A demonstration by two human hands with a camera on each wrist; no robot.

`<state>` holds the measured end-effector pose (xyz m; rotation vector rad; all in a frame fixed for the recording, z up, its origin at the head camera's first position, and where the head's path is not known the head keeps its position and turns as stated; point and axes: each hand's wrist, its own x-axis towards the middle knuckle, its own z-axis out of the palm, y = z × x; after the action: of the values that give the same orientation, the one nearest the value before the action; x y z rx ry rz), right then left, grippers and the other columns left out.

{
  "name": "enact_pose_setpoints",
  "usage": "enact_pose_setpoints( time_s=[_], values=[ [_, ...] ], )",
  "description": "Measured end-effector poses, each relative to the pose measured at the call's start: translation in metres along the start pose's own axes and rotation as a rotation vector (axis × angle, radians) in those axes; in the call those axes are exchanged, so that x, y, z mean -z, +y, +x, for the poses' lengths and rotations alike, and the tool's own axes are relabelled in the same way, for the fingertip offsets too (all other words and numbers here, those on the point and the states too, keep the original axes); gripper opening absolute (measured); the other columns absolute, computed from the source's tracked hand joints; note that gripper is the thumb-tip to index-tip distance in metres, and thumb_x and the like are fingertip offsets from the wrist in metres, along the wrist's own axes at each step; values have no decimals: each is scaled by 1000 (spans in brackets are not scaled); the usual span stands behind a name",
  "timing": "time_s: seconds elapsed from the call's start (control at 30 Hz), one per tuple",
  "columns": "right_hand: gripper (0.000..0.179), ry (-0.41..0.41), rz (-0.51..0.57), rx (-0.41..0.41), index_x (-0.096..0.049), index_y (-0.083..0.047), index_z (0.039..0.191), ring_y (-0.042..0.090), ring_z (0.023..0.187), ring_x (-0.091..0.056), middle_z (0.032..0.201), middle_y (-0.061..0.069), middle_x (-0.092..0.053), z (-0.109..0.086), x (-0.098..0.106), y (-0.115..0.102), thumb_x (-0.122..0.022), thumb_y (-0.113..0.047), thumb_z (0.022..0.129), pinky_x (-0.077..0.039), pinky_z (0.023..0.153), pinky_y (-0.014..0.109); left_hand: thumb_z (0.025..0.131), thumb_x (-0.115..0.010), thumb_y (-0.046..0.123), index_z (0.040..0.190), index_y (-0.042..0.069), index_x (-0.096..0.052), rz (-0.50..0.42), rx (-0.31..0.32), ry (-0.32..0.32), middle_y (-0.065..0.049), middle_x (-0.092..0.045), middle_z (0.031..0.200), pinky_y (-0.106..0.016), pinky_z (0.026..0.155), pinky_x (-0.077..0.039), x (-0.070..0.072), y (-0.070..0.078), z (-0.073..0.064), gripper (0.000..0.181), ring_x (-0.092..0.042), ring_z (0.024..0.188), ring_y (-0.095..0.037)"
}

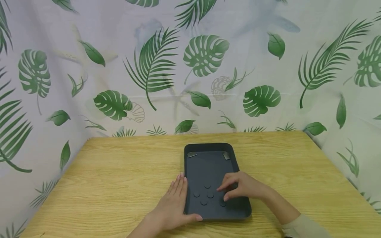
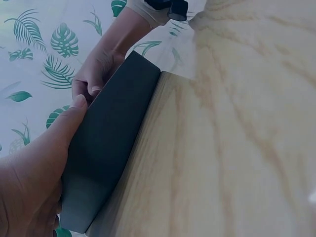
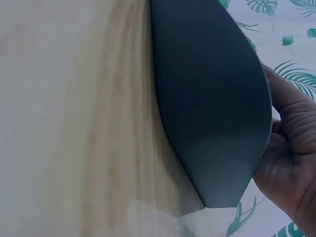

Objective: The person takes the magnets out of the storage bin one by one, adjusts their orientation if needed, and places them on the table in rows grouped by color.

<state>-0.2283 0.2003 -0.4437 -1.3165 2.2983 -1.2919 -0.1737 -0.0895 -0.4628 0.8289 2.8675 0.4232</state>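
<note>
A dark grey rectangular tray (image 1: 208,168) with raised walls lies on the wooden table. Several small dark round discs (image 1: 210,195) are on its floor in the near half. My left hand (image 1: 174,205) rests against the tray's left wall with straight fingers, its thumb along the near rim. Over the tray's right side reaches my right hand (image 1: 242,186), thumb and index finger bent and apart just above the floor near one disc; nothing shows between them. The tray's outer wall (image 3: 212,98) hides the right fingertips in the right wrist view.
Two small shiny metallic pieces, one at the far left (image 1: 191,154) and one at the far right (image 1: 226,155), sit in the tray's corners. The wooden table (image 1: 119,185) extends to both sides. Behind it hangs a leaf-patterned cloth (image 1: 166,115).
</note>
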Motion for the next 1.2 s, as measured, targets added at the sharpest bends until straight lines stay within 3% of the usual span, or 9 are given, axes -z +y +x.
enact_pose_setpoints(
  time_s=[0.3, 0.63, 1.2],
  values=[
    [29, -152, 3, -111, -75, -2, 96, 5, 76, -59, 87, 2, -62, 11, 8, 2, -78, -24, 77, -53, 68, 25, 79, -47, 77, 150, -5, -6, -21, -6, -10, -20, 5, 157, -47, 116, -13, 4, 0, 0, 115, 5, 145, -29],
    [22, -202, -18, -198, -76, -7, 94, 1, 78, -54, 87, -5, -60, 16, 8, 0, -80, -18, 75, -51, 69, 22, 79, -48, 77, 150, -5, -6, -39, -2, -25, -21, 6, 157, -47, 116, -12, 11, 1, 0, 116, 5, 145, -30],
    [21, -237, -216, -112, -77, -6, 95, -4, 72, -52, 82, -5, -61, 13, 1, -7, -79, -13, 75, -47, 62, 17, 80, -47, 75, 149, -6, -6, -37, -20, -11, -22, 5, 157, -47, 116, -13, 8, 1, 0, 114, 5, 145, -31]
  ],
)
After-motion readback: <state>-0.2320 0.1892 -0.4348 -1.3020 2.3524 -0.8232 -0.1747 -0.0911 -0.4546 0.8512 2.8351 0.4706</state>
